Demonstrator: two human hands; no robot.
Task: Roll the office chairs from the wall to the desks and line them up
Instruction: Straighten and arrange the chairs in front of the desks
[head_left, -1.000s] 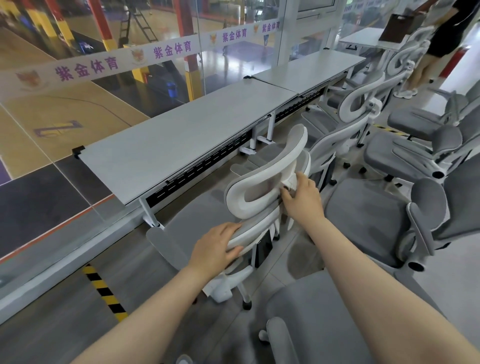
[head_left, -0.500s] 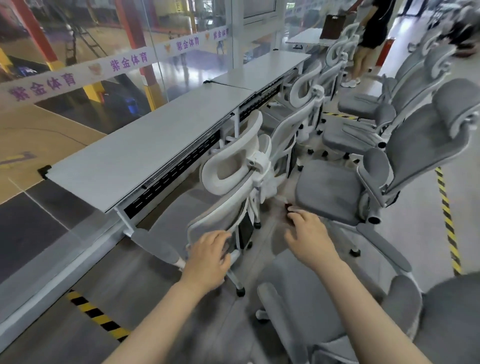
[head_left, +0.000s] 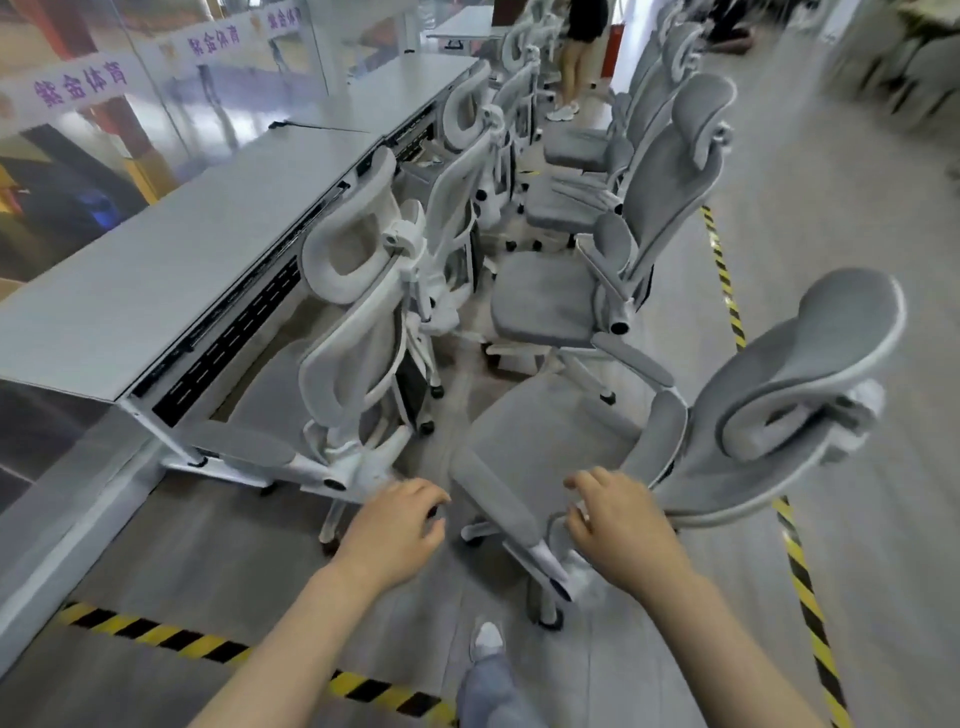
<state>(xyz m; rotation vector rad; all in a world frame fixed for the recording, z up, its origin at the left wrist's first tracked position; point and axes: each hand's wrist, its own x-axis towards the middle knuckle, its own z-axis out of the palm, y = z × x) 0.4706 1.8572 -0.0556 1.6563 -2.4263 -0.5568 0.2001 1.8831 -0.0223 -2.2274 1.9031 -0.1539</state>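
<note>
A white-framed office chair (head_left: 358, 322) stands tucked against the near grey desk (head_left: 171, 270), its back toward me. More chairs line the desks behind it. A grey chair (head_left: 550, 431) stands just in front of me, its seat facing left and its headrest (head_left: 810, 364) at the right. My left hand (head_left: 400, 525) hovers with loosely curled fingers between the two chairs and holds nothing. My right hand (head_left: 618, 519) hangs over the grey chair's near armrest (head_left: 498, 499), fingers bent, and I cannot tell whether it touches the armrest.
Further grey chairs (head_left: 639, 218) stand in a row on the right. Yellow-black floor tape (head_left: 727, 291) runs along the right and across the front. A person (head_left: 576, 57) stands at the far end of the desks. A glass wall (head_left: 104, 119) lies behind the desks.
Both hands have let go of the white chair at the desk and drawn back. My view has swung right, toward the grey chair.
</note>
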